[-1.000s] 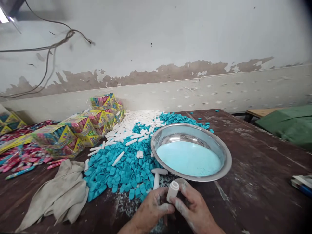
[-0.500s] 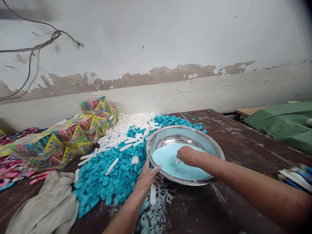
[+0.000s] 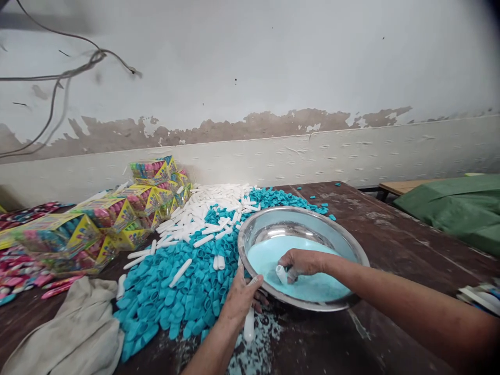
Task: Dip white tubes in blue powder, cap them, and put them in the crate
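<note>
A wide metal bowl (image 3: 300, 301) of pale blue powder (image 3: 269, 255) stands on the table, slightly tilted. Inside it, my right hand (image 3: 302, 264) is closed around a short white plastic tube (image 3: 282, 274), whose round end faces left and touches the powder. My left hand (image 3: 242, 296) grips the bowl's near left rim, thumb above and fingers partly hidden below. Under those fingers is another white tube (image 3: 249, 325); whether they touch it I cannot tell. Left of the bowl spreads a heap of turquoise plastic caps (image 3: 175, 291), with white tubes (image 3: 219, 200) piled behind and scattered over it.
Clear packs of colourful pens (image 3: 128, 208) are stacked at the back left. A beige cloth (image 3: 74, 328) lies at the front left of the dark table (image 3: 390, 245). Pale blue powder is spilled before the bowl. Green fabric (image 3: 457, 208) covers something at the right.
My right hand has turned and shifted slightly within the bowl, so the white tube now shows more clearly, its end up. The left hand stays on the rim. The whole view has shifted a little.
</note>
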`<action>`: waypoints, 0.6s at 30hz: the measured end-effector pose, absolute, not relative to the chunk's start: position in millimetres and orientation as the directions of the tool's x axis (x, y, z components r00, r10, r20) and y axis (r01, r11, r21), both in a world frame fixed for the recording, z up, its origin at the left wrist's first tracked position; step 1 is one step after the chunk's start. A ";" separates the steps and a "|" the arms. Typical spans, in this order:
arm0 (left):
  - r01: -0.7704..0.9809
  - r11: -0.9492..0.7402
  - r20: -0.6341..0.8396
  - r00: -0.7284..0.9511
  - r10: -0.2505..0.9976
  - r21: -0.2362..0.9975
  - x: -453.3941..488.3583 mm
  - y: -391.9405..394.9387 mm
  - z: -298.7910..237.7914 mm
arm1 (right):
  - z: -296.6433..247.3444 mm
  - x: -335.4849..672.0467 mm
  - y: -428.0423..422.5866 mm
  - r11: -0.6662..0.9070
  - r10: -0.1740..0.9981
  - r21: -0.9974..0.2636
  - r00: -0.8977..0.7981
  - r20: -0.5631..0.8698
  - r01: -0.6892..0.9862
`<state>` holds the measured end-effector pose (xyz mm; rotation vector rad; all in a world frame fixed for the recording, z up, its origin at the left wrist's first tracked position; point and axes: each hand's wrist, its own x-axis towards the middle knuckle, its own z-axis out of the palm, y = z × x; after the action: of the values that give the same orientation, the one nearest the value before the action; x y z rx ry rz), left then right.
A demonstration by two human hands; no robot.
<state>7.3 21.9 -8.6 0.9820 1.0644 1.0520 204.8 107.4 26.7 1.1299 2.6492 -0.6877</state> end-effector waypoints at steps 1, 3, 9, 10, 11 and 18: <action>-0.177 0.204 -0.177 0.157 0.972 0.963 7.3 21.6 -8.7 | 29.7 208.8 106.8 0.611 0.645 -0.325 -0.692 -0.324 0.722; -0.174 0.195 -0.167 0.160 0.973 0.965 7.3 20.6 -8.6 | 32.8 213.6 104.2 0.621 0.684 -0.260 -0.673 -0.280 0.739; -0.169 0.176 -0.152 0.148 0.977 0.970 7.0 18.4 -7.2 | 15.2 192.0 91.0 0.607 0.753 -0.121 -0.617 -0.229 0.786; -0.165 0.176 -0.152 0.149 0.977 0.971 6.9 18.4 -7.0 | 12.6 186.7 90.3 0.605 0.746 -0.136 -0.619 -0.244 0.784; -0.162 0.177 -0.153 0.151 0.977 0.971 6.7 18.5 -7.0 | 11.2 182.7 90.4 0.605 0.734 -0.165 -0.626 -0.263 0.779; -0.177 0.207 -0.184 0.139 0.973 0.962 7.3 24.0 -16.0 | 24.8 198.2 101.9 0.545 0.677 -0.385 -0.662 -0.322 0.745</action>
<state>7.3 24.0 -16.0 0.9816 1.0699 1.0625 198.2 101.9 24.8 1.2223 2.6403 -0.7558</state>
